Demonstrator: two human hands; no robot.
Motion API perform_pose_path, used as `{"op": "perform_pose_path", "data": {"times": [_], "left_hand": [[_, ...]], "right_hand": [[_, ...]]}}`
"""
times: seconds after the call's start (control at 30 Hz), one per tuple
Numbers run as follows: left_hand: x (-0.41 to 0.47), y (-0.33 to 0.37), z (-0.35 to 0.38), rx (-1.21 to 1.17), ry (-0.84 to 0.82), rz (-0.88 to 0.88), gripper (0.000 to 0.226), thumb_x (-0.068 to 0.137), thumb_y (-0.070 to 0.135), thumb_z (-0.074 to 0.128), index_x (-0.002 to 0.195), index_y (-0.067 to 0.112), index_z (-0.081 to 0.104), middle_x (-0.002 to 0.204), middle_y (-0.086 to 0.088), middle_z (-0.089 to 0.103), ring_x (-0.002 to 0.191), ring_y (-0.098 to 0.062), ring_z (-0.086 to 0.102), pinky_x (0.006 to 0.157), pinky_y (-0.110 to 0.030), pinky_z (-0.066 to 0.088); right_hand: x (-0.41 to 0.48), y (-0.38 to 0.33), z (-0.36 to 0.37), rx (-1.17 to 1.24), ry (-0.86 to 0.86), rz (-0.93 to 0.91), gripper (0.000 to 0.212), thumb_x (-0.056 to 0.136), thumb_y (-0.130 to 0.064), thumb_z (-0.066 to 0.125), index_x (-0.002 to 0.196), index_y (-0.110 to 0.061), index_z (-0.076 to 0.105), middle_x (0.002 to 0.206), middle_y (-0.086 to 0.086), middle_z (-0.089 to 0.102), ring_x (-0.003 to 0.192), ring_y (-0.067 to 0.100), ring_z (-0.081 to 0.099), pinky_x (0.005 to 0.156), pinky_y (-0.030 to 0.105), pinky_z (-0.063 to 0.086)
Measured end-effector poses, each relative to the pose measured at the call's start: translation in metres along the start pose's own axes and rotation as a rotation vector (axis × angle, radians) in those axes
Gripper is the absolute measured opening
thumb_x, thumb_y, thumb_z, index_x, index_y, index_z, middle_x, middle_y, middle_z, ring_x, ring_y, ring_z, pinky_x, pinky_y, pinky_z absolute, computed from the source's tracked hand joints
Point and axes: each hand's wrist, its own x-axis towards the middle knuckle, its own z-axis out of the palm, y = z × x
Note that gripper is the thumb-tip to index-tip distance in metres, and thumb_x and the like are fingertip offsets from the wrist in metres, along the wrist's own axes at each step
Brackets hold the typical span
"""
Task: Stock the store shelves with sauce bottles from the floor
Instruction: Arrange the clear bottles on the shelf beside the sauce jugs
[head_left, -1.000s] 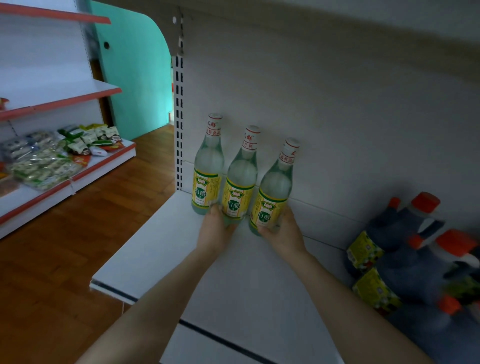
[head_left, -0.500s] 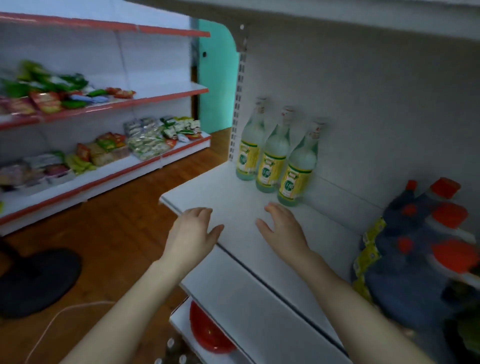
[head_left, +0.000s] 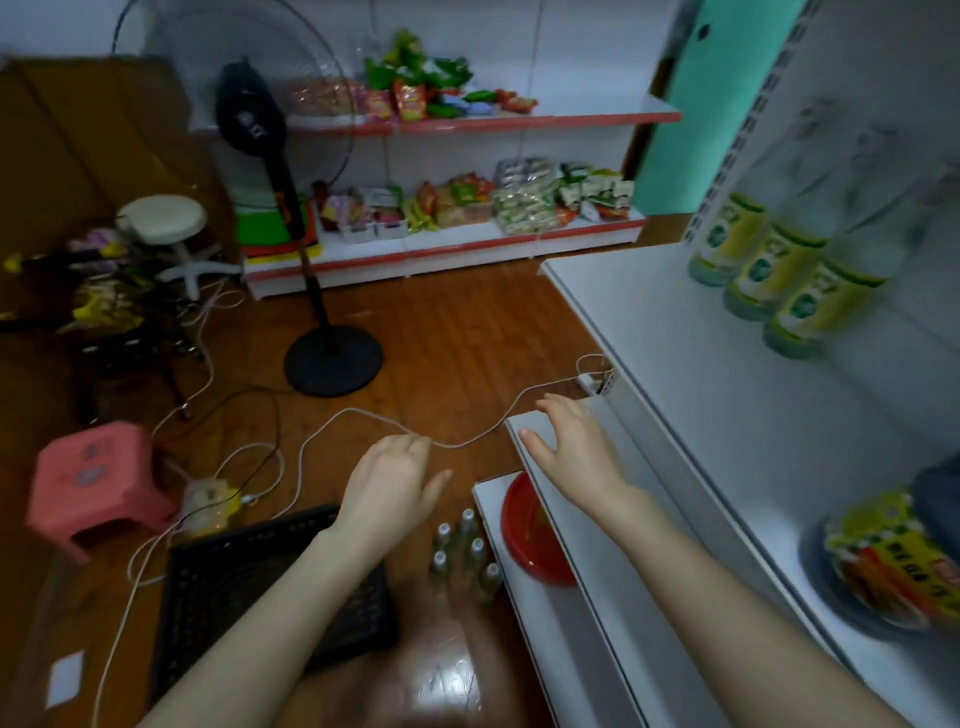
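A: Bottles (head_left: 467, 556) stood clustered on the floor beside the shelf (head_left: 675, 332); three more (head_left: 774, 275) were already shelved at the back wall, presumably to leave front room.
B: Crate (head_left: 249, 571)?
A: Black, contents not discernible.
B: Hands?
A: Left hand (head_left: 389, 483) and right hand (head_left: 576, 447) were both spread, empty, above the floor stock.
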Motion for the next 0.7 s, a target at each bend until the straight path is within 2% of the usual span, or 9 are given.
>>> {"op": "perform_pose_path", "data": {"times": [0.1,0.17,0.33,0.47,0.57,0.7], "left_hand": [[-0.022,-0.023,0.018,0.010,-0.048,-0.023,0.032,0.074,0.024,0.076,0.089,-0.003,0.066,0.083,-0.016,0.069,0.080,-0.034,0.066,0.067,-0.038,0.056],[-0.034,-0.037,0.033,-0.004,-0.075,-0.043,0.032,0.075,0.025,0.075,0.089,-0.003,0.066,0.084,-0.016,0.069,0.081,-0.034,0.066,0.069,-0.038,0.056],[-0.059,-0.051,0.077,-0.069,-0.170,-0.108,0.041,0.088,0.032,0.059,0.113,-0.001,0.059,0.112,-0.015,0.062,0.110,-0.030,0.055,0.092,-0.034,0.045],[-0.068,-0.053,0.127,-0.126,-0.253,-0.176,0.045,0.091,0.035,0.052,0.122,0.003,0.052,0.123,-0.012,0.056,0.121,-0.027,0.047,0.098,-0.033,0.040],[-0.071,-0.061,0.183,-0.170,-0.221,-0.199,0.044,0.088,0.030,0.059,0.118,-0.001,0.056,0.118,-0.017,0.060,0.116,-0.031,0.052,0.096,-0.035,0.043],[-0.069,-0.074,0.275,-0.214,-0.171,-0.297,0.046,0.090,0.033,0.055,0.125,0.005,0.050,0.126,-0.010,0.055,0.122,-0.026,0.046,0.099,-0.034,0.040]], "right_hand": [[-0.009,0.000,0.033,-0.007,-0.064,0.013,0.048,0.092,-0.032,0.051,0.134,-0.008,0.044,0.141,0.009,0.045,0.133,0.021,0.037,0.108,0.032,0.031],[-0.018,0.004,0.056,-0.017,-0.110,0.037,0.048,0.092,-0.031,0.051,0.133,-0.007,0.045,0.139,0.010,0.046,0.131,0.023,0.039,0.107,0.032,0.031],[-0.046,0.026,0.111,-0.029,-0.222,0.102,0.047,0.090,-0.028,0.055,0.130,-0.003,0.047,0.133,0.014,0.051,0.126,0.028,0.043,0.103,0.030,0.033],[-0.064,0.057,0.154,-0.045,-0.297,0.130,0.047,0.091,-0.030,0.053,0.131,-0.005,0.046,0.134,0.013,0.050,0.127,0.026,0.042,0.104,0.029,0.032],[-0.068,0.087,0.194,-0.054,-0.340,0.159,0.049,0.091,-0.030,0.053,0.133,-0.005,0.044,0.137,0.012,0.048,0.129,0.025,0.040,0.105,0.029,0.031],[-0.072,0.139,0.266,-0.064,-0.365,0.183,0.051,0.091,-0.029,0.053,0.134,-0.004,0.042,0.137,0.013,0.047,0.129,0.026,0.040,0.105,0.030,0.030]]}}
